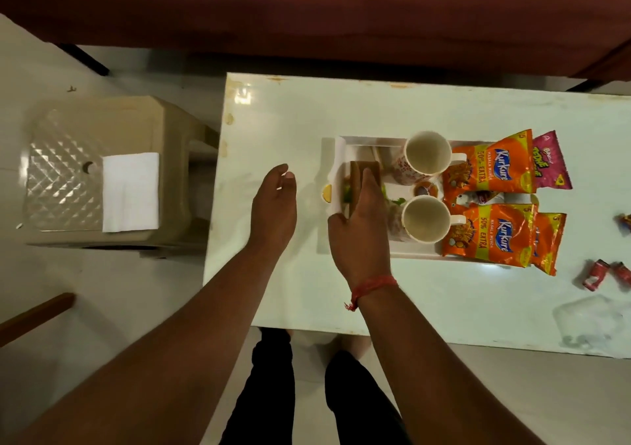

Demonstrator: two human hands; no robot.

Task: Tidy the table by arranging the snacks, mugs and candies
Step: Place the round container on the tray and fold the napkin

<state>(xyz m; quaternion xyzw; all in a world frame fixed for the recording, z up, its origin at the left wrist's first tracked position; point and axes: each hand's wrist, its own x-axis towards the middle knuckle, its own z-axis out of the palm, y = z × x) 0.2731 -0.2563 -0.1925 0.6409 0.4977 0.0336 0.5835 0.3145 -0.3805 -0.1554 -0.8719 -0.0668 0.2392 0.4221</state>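
We saw a tray (362,144) on the table (290,110), two mugs (426,153) in it, snack packets (491,168) overlapping its right end, and candies (596,274) farther right. A stool (170,117) stood left of the table, carrying a napkin (130,192).

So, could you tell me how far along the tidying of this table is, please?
Partly done. Two mugs and the snack packets already sit together on the white tray. In hand: the right hand grips a brown object on the tray; the left hand hovers empty. Left: red candies still loose on the table.
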